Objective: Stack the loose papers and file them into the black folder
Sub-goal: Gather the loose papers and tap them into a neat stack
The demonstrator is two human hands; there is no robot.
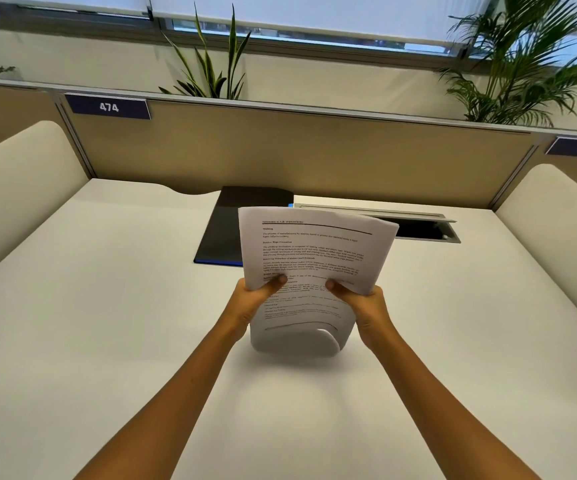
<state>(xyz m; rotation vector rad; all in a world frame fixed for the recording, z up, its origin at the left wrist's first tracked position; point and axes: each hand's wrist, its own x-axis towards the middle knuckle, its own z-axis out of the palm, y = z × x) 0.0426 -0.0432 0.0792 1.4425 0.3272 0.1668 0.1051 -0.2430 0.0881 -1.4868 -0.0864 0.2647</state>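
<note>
Upright, one paper stack pinched by left hand, right hand; one black folder behind

Single head-worn wide view, looking forward and down, desk close below, partition ahead

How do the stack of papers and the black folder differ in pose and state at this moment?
The stack of papers is white, printed, held upright off the desk by the left hand and right hand, its bottom edge curling. The black folder lies flat, closed and untouched behind it. Both sit near the desk's middle.
</note>
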